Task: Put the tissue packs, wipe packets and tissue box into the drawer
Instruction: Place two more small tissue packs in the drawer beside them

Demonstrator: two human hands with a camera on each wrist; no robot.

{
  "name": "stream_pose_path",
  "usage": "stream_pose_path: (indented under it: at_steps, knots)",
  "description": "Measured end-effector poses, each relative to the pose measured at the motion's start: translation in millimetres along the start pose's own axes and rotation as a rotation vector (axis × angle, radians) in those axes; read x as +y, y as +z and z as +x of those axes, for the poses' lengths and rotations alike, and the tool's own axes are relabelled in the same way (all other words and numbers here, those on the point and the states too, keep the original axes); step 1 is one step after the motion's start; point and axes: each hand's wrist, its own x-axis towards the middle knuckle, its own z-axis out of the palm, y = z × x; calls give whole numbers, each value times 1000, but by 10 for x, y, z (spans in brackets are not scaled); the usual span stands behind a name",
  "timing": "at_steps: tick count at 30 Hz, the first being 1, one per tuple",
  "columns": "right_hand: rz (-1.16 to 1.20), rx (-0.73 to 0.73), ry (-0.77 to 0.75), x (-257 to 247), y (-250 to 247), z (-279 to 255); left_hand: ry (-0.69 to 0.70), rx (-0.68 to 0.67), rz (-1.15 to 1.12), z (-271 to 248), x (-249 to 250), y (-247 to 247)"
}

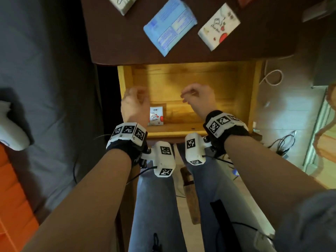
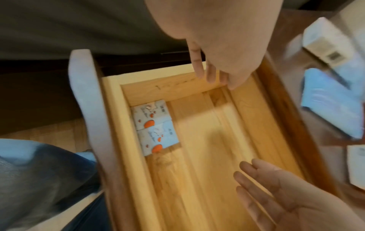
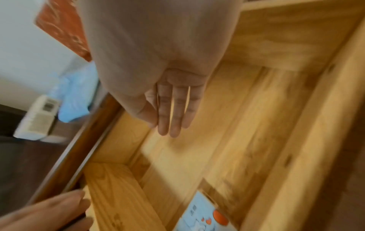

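Two tissue packs point(image 2: 156, 128) lay end to end in the near left corner of the open drawer point(image 1: 253, 99). Your left hand point(image 1: 135, 104) and right hand point(image 1: 199, 96) were over the drawer, fingers relaxed, holding nothing. A blue wipe packet point(image 1: 170, 25) and another tissue pack point(image 1: 219, 27) lay near the tabletop's point(image 1: 112, 40) front edge.

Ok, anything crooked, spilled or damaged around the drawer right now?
Nothing stands out. Two tissue packs lie flat and end to end in the drawer's corner. On the table, the blue wipe packet and another tissue pack sit at angles, intact. Left hand and right hand are empty.
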Motion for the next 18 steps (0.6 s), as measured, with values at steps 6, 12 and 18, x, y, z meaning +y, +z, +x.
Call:
stream_pose_path:
  at_steps: [6, 12, 18]
  knots:
    - [-8, 322, -187, -216, -672, 169, 178, -64, -67, 93, 819, 144]
    - [123, 359, -99, -269, -1085, 535, 307, -85, -55, 250, 1375, 401]
    - [47, 196, -141, -298, -1200, 703, 230, -197, 0, 378, 1586, 652]
